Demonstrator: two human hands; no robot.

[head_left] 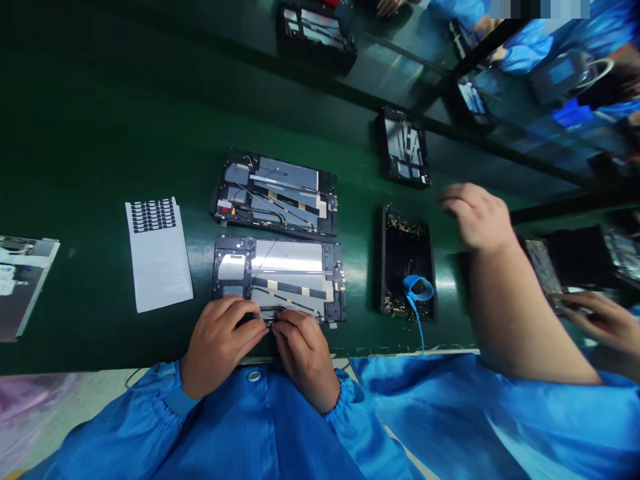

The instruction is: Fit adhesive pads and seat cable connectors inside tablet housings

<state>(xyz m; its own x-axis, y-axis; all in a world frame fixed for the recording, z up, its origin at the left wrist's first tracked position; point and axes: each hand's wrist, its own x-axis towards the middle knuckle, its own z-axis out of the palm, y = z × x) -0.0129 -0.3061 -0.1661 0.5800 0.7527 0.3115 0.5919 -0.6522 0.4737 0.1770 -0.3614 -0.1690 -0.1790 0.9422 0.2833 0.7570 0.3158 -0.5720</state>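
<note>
In the head view an opened tablet-like device (287, 257) lies flat near the table's front edge, with silver plates, black strips and thin cables showing inside. My left hand (223, 340) is over its lower left edge, fingers curled together in a pinch. Close beside it, my right hand (307, 353) pinches at the same edge. A short piece of black cable (271, 309) shows between the fingertips. Whatever the fingers grip is too small and covered to name. Just behind lies a second opened device (275, 193), its inside also exposed.
A white sheet with black stickers (163, 267) lies left; a metal-backed panel (25, 287) is farther left. Right of me, a black tray (407, 247) holds small gold screws and a blue strap (419, 288). A co-worker's blurred arm (520, 307) reaches in. More devices stand behind.
</note>
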